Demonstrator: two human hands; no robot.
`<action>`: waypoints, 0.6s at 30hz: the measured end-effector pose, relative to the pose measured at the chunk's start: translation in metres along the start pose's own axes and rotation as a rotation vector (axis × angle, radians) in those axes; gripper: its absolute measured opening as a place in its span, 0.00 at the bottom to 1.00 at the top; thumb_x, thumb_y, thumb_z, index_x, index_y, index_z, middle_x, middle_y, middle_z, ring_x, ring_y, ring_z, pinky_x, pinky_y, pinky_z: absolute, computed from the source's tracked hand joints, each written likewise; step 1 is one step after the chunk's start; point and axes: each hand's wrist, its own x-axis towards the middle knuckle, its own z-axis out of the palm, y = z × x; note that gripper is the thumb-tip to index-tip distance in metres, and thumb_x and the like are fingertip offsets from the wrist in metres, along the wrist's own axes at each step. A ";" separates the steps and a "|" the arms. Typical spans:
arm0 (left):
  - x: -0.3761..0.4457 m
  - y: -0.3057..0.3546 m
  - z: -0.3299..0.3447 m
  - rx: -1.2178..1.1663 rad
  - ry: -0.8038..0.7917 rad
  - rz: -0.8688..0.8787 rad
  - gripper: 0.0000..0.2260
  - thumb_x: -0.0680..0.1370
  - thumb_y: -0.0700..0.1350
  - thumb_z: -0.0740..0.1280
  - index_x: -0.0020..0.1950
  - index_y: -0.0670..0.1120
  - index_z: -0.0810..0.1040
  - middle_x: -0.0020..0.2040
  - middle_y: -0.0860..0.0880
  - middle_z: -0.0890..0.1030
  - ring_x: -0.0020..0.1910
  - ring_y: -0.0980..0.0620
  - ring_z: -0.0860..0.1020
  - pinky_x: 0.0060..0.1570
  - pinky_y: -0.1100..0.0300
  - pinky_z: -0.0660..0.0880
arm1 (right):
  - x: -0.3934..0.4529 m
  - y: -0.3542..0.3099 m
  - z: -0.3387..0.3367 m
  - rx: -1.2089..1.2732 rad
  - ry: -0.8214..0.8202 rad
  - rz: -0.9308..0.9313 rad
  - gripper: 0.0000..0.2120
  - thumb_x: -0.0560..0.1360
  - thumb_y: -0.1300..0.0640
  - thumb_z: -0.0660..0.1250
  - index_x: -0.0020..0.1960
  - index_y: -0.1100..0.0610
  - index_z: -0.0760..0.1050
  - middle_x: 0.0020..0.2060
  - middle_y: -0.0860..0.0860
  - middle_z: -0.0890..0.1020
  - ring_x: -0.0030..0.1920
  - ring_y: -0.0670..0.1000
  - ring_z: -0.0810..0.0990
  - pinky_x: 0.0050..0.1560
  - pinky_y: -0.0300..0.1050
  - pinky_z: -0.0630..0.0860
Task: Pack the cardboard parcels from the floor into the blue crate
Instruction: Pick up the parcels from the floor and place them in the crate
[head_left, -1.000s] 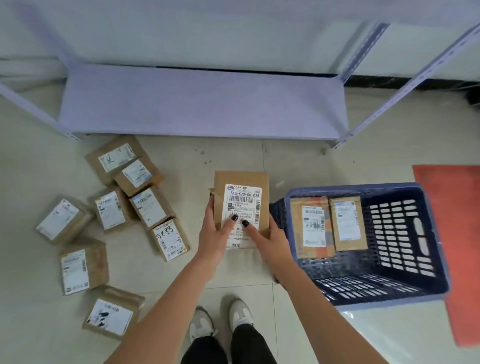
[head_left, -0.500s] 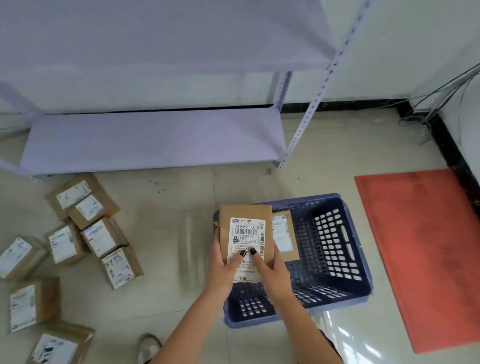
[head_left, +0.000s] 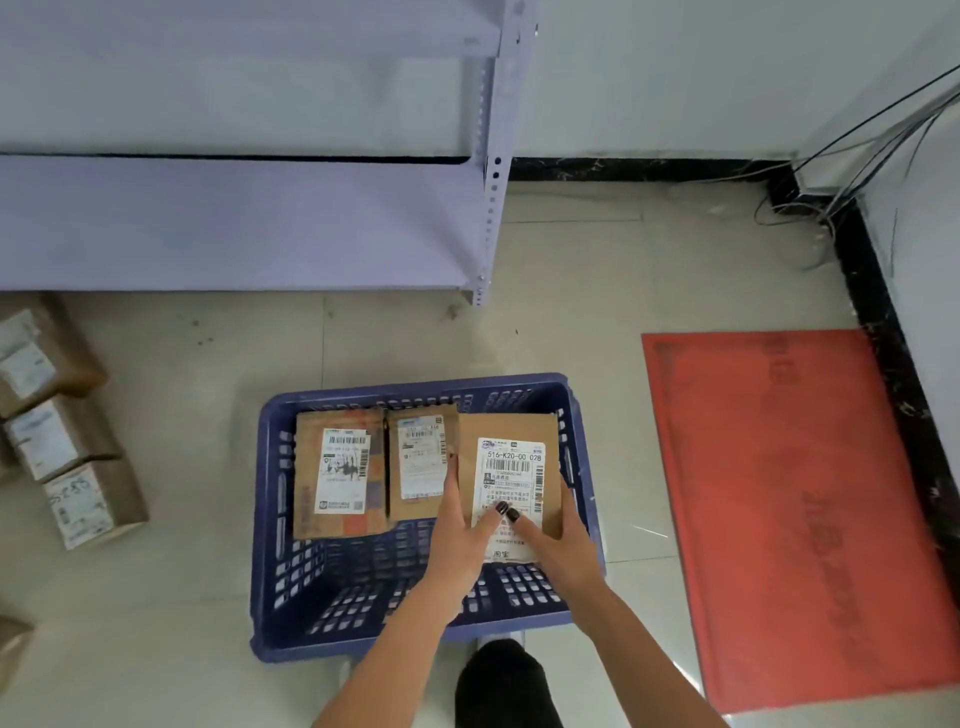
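Both hands held one parcel (head_left: 511, 480) over the right side of the blue crate (head_left: 415, 642): the left hand (head_left: 460, 525) and right hand (head_left: 558, 543) gripped its near end, fingers curled round the side edges, thumbs pressed on the white label. It appeared light and stiff, a flat brown carton best taken by those edges. Two packed parcels (head_left: 340, 470) lay beside it in the crate. Further parcels (head_left: 91, 501) remained on the floor (head_left: 208, 519), well to the left.
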 end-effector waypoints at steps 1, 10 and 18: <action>0.008 -0.003 0.006 0.004 -0.002 0.001 0.34 0.77 0.39 0.63 0.75 0.56 0.47 0.73 0.53 0.63 0.69 0.55 0.65 0.66 0.57 0.63 | 0.008 0.004 -0.004 -0.008 0.005 0.012 0.32 0.73 0.52 0.70 0.72 0.43 0.58 0.56 0.44 0.79 0.53 0.46 0.80 0.48 0.37 0.79; 0.092 -0.043 0.043 0.219 0.121 -0.030 0.30 0.77 0.36 0.62 0.74 0.50 0.53 0.70 0.48 0.69 0.68 0.48 0.69 0.65 0.54 0.68 | 0.096 0.041 -0.008 0.003 -0.004 0.071 0.30 0.74 0.58 0.68 0.71 0.46 0.59 0.61 0.49 0.77 0.59 0.53 0.78 0.58 0.50 0.78; 0.169 -0.087 0.068 0.381 0.202 -0.187 0.30 0.78 0.38 0.60 0.75 0.40 0.46 0.72 0.39 0.63 0.69 0.42 0.66 0.68 0.49 0.66 | 0.184 0.089 0.007 0.002 -0.055 0.119 0.33 0.73 0.62 0.68 0.74 0.51 0.57 0.63 0.52 0.75 0.55 0.48 0.74 0.49 0.32 0.75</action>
